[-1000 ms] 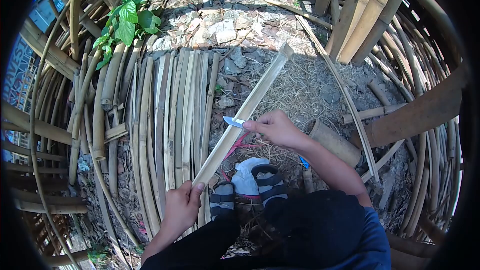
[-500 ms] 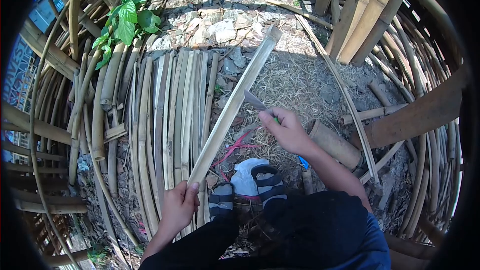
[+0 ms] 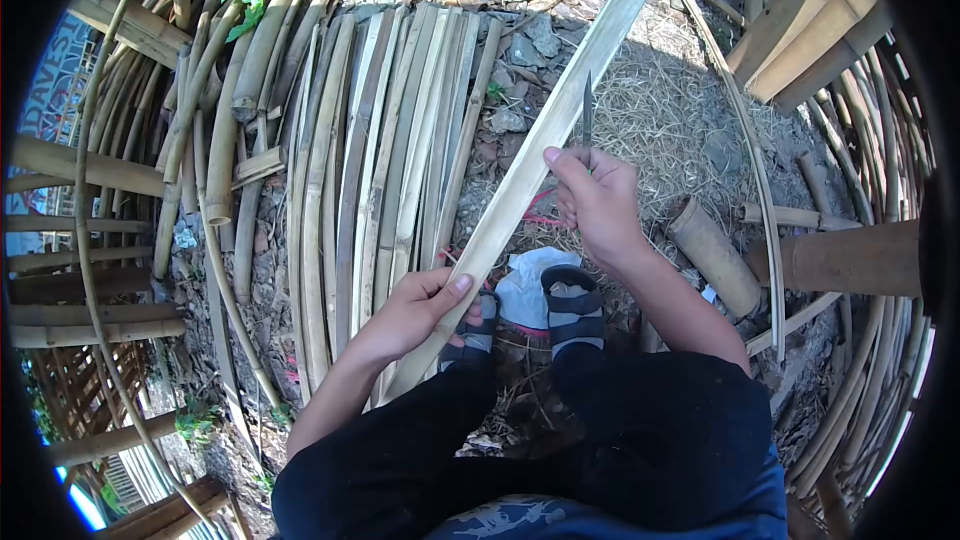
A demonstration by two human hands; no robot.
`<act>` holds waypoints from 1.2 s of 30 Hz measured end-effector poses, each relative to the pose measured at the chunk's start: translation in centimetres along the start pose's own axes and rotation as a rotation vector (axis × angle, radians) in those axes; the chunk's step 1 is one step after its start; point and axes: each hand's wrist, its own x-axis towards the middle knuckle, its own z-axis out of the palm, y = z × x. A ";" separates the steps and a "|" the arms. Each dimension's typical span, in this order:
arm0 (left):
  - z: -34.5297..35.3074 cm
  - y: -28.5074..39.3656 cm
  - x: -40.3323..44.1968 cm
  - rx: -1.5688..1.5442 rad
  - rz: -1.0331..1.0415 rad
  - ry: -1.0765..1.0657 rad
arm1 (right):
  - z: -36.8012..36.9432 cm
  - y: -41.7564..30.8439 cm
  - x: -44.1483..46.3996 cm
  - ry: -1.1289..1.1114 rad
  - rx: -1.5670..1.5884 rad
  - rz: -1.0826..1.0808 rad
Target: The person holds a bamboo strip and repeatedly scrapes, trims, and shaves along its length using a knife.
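A long split bamboo strip (image 3: 592, 55) slants across the view from lower left to upper right, its pale inner face upward. My left hand (image 3: 418, 312) is closed around its lower part, thumb on top, and the strip's end runs on below this hand toward my leg. My right hand (image 3: 603, 202) grips a knife, its handle mostly hidden by the fingers. The narrow dark blade (image 3: 588, 112) points away from me beside the strip's right edge. My right thumb tip rests at that edge.
Several bamboo strips (image 3: 378, 160) lie side by side on the ground to the left. A short bamboo tube (image 3: 715, 258) lies at right, near a thin strip (image 3: 752, 155). My sandalled feet (image 3: 575, 310) flank a white crumpled wrapper (image 3: 528, 288). Bamboo fencing surrounds the spot.
My left hand now holds the strip farther from its lower end. My right thumb has come onto the strip's edge, and the blade has turned to point straight ahead. The view has shifted.
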 end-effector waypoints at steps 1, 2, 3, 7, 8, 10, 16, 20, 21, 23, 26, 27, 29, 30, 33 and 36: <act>-0.1 -0.3 0.3 -0.031 0.019 -0.022 | 0.0 0.0 0.0 0.050 -0.042 -0.069; -0.6 -0.7 0.6 -0.031 0.019 -0.023 | 0.0 -0.1 -0.1 0.100 -0.084 -0.138; -1.2 -1.3 1.1 -0.098 -0.015 -0.013 | -0.3 -0.4 0.0 0.102 -0.085 -0.139; -2.5 -2.9 1.8 -0.008 -0.091 -0.049 | -2.0 -1.8 1.6 0.351 -0.162 -0.166; -1.7 -3.0 1.7 0.025 -0.042 -0.023 | -2.3 -1.9 2.0 0.382 -0.166 -0.166; -1.8 -3.4 2.2 0.052 -0.001 -0.032 | -2.6 -2.0 1.9 0.411 -0.170 -0.157; -1.4 -1.3 2.0 0.074 -0.047 0.188 | -2.4 1.0 -1.9 -0.055 -0.135 0.019; -0.6 -0.1 1.9 0.072 -0.072 0.220 | -0.4 4.6 -5.0 -0.620 -0.385 0.277; -0.2 0.2 1.9 0.062 -0.087 0.233 | -0.2 5.3 -5.1 -0.728 -0.458 0.340; -0.1 0.3 1.9 0.053 -0.101 0.247 | 0.0 6.6 -5.0 -0.727 -0.448 0.391; -0.2 0.3 1.8 0.055 -0.121 0.209 | 0.7 6.4 -5.0 -0.704 -0.408 0.434; -0.4 0.1 1.8 0.054 -0.122 0.208 | 0.9 6.2 -5.1 -0.681 -0.382 0.429; -0.6 -0.2 2.0 0.050 -0.099 0.186 | 0.8 6.7 -5.0 -0.671 -0.462 0.337; -0.5 -0.1 2.0 0.051 -0.096 0.184 | 0.7 6.9 -4.9 -0.661 -0.541 0.242; 0.3 0.4 1.7 -0.044 -0.100 0.204 | 0.4 7.0 -4.6 -0.594 -0.517 0.204; 0.5 0.1 1.7 -0.061 -0.121 0.230 | 0.8 6.7 -4.6 -0.612 -0.486 0.266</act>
